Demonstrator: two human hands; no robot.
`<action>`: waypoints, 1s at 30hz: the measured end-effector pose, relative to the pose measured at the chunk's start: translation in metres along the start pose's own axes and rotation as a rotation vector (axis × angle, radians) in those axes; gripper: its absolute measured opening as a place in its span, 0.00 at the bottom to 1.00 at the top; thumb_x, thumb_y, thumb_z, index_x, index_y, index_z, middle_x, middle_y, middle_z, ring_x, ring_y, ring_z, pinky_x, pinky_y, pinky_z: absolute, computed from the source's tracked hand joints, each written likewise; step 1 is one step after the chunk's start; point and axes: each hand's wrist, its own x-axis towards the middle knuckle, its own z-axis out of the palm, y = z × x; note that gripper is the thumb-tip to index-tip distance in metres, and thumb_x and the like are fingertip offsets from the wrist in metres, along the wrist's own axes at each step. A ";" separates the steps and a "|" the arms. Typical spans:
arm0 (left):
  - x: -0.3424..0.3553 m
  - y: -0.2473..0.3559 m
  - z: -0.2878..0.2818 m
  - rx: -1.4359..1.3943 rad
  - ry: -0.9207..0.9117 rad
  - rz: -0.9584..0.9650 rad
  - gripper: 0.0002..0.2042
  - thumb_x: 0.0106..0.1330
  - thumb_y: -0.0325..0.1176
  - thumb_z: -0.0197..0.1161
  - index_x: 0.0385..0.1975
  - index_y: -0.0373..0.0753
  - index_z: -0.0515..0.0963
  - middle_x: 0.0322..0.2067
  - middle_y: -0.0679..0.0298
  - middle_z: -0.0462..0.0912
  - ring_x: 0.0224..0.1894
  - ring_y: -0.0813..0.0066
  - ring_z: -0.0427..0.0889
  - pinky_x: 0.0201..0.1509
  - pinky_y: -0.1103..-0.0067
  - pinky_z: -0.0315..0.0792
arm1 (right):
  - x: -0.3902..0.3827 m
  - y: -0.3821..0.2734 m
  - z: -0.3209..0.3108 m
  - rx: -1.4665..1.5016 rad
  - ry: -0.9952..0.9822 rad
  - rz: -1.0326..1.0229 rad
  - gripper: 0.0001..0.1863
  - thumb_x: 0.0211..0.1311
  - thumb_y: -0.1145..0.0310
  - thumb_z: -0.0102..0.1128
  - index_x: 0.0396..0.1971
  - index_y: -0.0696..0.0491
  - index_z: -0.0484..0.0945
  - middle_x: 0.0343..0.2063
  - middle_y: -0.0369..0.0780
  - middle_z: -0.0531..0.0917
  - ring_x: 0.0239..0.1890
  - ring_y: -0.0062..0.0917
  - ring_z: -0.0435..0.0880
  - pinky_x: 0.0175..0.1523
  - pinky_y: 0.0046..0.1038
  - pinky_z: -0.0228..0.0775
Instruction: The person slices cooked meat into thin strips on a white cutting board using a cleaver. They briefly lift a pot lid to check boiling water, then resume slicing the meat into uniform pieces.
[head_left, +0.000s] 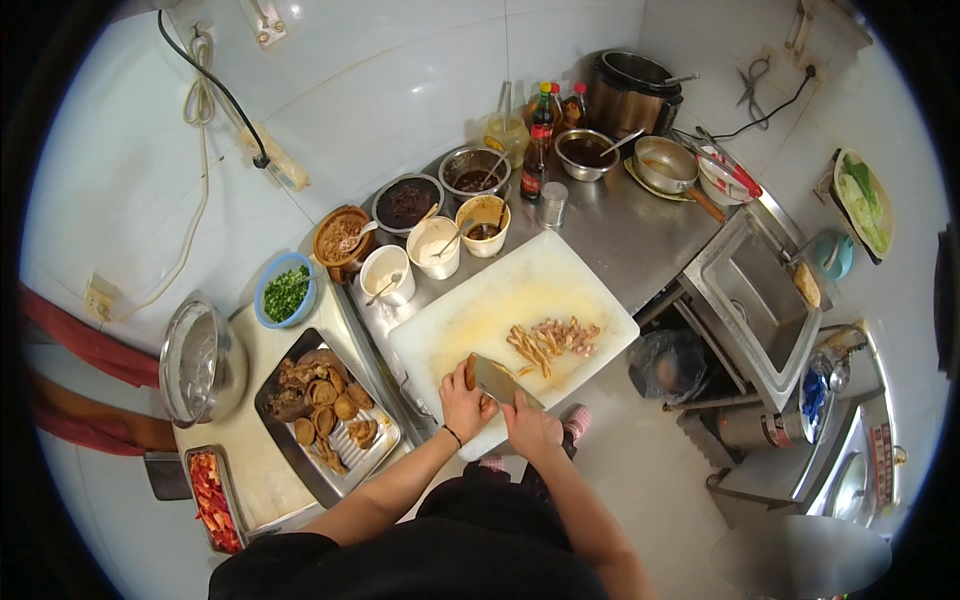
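On a white cutting board [450, 320], my left hand [463, 407] has curled fingers pressed on a brown piece of food [470, 370], mostly hidden behind the blade. My right hand [530, 425] grips the handle of a cleaver [498, 378], whose broad metal blade is beside my left fingertips. A pile of sliced brown and pinkish meat [565, 337] lies on the board above the blade. To my left, a steel tray [275, 408] holds larger brown cooked pieces [325, 395].
Sauce cups [395, 285], bowls [405, 210], bottles [533, 170] and a cooker [635, 90] line the back counter. A blue bowl of chopped greens [285, 290], steel basin [200, 360] and red pepper tray [215, 500] stand left. A steel sink [760, 310] is right.
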 end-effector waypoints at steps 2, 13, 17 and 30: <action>0.000 0.001 0.001 -0.012 0.034 -0.003 0.16 0.41 0.39 0.64 0.32 0.43 0.79 0.55 0.53 0.59 0.47 0.51 0.60 0.49 0.64 0.59 | 0.010 -0.008 -0.002 -0.009 -0.009 -0.008 0.22 0.64 0.50 0.36 0.45 0.52 0.65 0.28 0.48 0.80 0.33 0.43 0.80 0.37 0.42 0.71; 0.002 -0.002 -0.001 -0.001 0.062 0.034 0.19 0.42 0.39 0.63 0.38 0.46 0.77 0.54 0.53 0.60 0.47 0.51 0.61 0.48 0.64 0.60 | 0.000 0.024 0.002 -0.016 0.033 -0.017 0.22 0.64 0.49 0.33 0.44 0.51 0.66 0.30 0.49 0.81 0.35 0.42 0.80 0.41 0.41 0.70; 0.000 0.001 -0.005 0.007 0.051 0.032 0.22 0.42 0.39 0.62 0.42 0.47 0.76 0.54 0.53 0.60 0.47 0.51 0.61 0.49 0.63 0.59 | -0.004 0.020 -0.018 -0.005 -0.016 0.003 0.24 0.64 0.48 0.32 0.47 0.50 0.66 0.31 0.48 0.81 0.35 0.43 0.80 0.40 0.42 0.70; -0.001 -0.002 0.005 0.028 0.031 0.008 0.17 0.41 0.40 0.63 0.33 0.43 0.79 0.55 0.52 0.59 0.47 0.51 0.60 0.49 0.64 0.59 | -0.012 0.000 -0.001 -0.017 -0.024 0.021 0.23 0.64 0.49 0.34 0.44 0.53 0.65 0.30 0.50 0.80 0.34 0.43 0.80 0.39 0.42 0.71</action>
